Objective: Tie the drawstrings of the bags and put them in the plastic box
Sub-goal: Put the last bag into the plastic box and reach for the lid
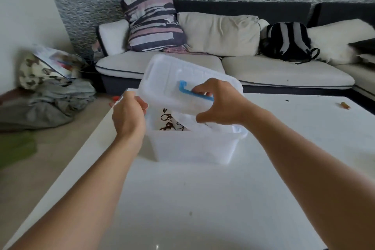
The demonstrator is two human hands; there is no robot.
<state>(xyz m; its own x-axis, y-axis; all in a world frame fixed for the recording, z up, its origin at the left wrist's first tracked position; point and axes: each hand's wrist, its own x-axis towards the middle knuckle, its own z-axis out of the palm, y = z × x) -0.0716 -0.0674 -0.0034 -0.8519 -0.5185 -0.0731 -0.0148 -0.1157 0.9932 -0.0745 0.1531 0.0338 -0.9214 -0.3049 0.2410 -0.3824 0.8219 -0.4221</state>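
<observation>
Plastic box (194, 148): translucent white, open at the top, standing on the white table (182, 199) a little past the table's middle, toward twelve o'clock from the person.

Lid (182, 83): translucent white with a blue handle (194, 92), held tilted above the box, its far edge raised, its near edge low over the opening.

Left hand (129, 115): at nine o'clock of the box, grip closed on the lid's left edge, fingers curled over the rim.

Right hand (221, 105): at about one o'clock of the box, grip closed on the lid, thumb under the near edge and fingers on top at the blue handle.

Bags (172, 122): inside the box, white cloth with a dark brown printed pattern showing beneath the lid; how many lie there, and whether the strings are tied, cannot be told from here.

Small brown object (345, 105): on the table at two o'clock, well apart from the box; too small to identify.

Sofa (223, 67): beyond the table at twelve o'clock, carrying a striped pillow (152, 20) and a black and grey backpack (288, 41).

Heap of clothes (54, 99): on the floor at ten o'clock.
</observation>
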